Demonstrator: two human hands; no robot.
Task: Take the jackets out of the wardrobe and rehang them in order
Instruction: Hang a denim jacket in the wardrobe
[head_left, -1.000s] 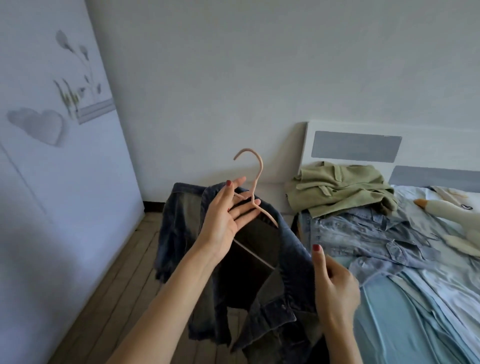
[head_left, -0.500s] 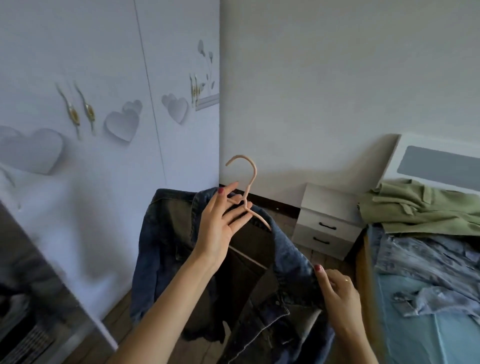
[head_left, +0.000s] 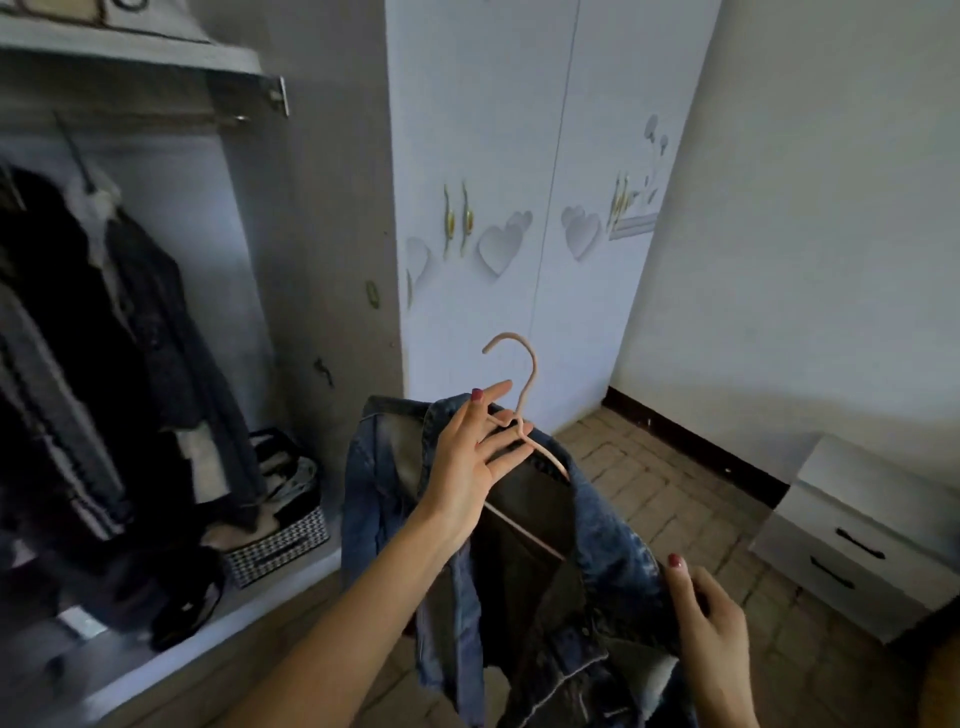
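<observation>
The open wardrobe stands at the left, with jackets hanging in it from the rail under its shelf and a basket on its floor at the right end. Its closed doors run to the right, up to the corner with the wall. The nightstand stands at the far right against that wall. In front, at the centre, the denim jacket hangs on a hanger, with the left hand at the hanger's neck and the right hand at the jacket's right edge
</observation>
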